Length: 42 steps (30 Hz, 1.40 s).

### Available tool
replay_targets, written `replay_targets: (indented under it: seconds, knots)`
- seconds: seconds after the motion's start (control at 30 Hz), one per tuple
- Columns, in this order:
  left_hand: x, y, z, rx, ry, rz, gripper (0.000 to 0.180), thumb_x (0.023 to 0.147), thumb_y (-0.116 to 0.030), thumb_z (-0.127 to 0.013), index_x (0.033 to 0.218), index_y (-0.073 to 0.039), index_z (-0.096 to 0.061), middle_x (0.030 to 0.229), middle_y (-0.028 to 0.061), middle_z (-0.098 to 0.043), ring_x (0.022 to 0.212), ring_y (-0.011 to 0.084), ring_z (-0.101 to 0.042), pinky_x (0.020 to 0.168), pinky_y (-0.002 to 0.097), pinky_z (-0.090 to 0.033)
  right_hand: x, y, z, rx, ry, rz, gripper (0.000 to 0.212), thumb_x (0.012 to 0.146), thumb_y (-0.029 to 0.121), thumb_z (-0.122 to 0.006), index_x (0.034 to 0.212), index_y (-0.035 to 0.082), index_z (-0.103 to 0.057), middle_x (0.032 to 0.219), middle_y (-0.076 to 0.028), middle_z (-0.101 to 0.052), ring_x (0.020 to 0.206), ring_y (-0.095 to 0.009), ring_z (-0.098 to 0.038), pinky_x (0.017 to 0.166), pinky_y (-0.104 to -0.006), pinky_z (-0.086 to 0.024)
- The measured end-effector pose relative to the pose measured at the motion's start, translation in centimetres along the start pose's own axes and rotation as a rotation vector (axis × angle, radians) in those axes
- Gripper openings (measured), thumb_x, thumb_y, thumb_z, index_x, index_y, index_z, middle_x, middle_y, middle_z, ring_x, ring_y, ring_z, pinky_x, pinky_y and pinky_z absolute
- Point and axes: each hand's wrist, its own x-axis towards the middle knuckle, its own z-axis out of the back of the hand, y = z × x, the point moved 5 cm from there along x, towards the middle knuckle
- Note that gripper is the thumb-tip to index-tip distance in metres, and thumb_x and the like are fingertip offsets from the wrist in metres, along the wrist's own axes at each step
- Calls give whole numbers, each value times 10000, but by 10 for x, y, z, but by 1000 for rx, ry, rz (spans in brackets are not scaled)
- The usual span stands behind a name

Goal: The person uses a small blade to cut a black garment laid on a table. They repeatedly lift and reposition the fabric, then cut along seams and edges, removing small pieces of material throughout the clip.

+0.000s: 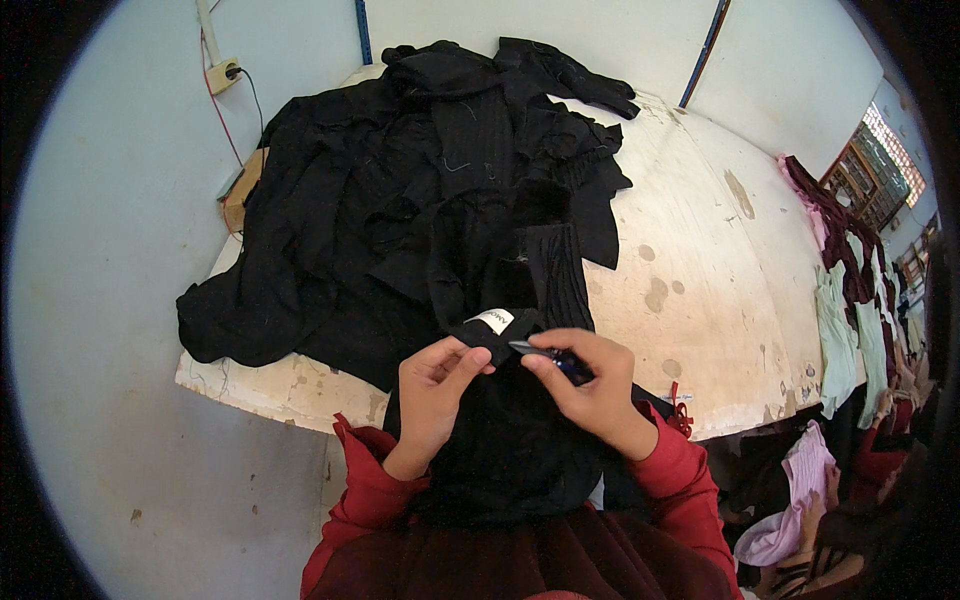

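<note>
My left hand (432, 388) pinches the edge of a black garment (505, 440) between thumb and fingers, just beside a small white label (492, 320). The garment hangs over the near table edge and down across my lap. In my right hand (600, 385) is a pair of thread snips (570, 366) with a dark blue body. Their metal tip points left and lies against the black cloth, close to my left fingertips. Whether the blades are apart is too small to make out.
A heap of black garments (340, 220) covers the left and middle of the worn pale table (710, 290). Something red with loops (680, 415) sits at its near right edge. A socket with a plug (222, 76) is on the left wall. At right are hanging clothes (838, 330) and another person's arm (805, 530).
</note>
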Motion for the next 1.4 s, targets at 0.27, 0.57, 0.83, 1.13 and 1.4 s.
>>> replay_targets:
  seconds: [0.27,0.57,0.83,1.13,1.4]
  knots:
    - [-8,-7,-12,336,0,-159,92,888,-32,-641,842,46,-626,805,22,-593,749,47,-572,661,191,-436,31,2,-15,71,170,18,277,723,119,-765,992,93,-701,900,-65,-595,758,-184,-618,653,-291,-485]
    - [-4,1,-3,61,-2,-80,112,896,-47,-635,979,29,-640,864,3,-623,758,48,-569,690,191,-460,8,6,-15,379,584,103,257,699,41,-734,950,80,-703,876,-66,-648,781,-229,-657,691,-303,-509]
    - [-6,-1,-3,54,9,-66,166,900,-61,-633,1038,30,-651,880,8,-639,758,46,-550,686,191,-436,27,14,13,-296,205,322,266,735,247,-759,968,136,-693,710,-18,-650,600,-192,-627,534,-299,-457]
    - [-5,0,-2,28,7,-80,184,897,-47,-632,1063,31,-649,888,9,-637,747,43,-543,679,184,-431,28,19,1,-442,184,490,211,744,230,-740,933,145,-695,691,10,-639,556,-158,-593,490,-293,-413]
    - [-6,3,0,72,17,-66,113,899,-45,-629,985,25,-652,843,2,-624,748,37,-546,678,180,-433,40,6,9,-29,157,219,335,717,236,-784,995,76,-687,848,-72,-679,696,-220,-660,627,-280,-509]
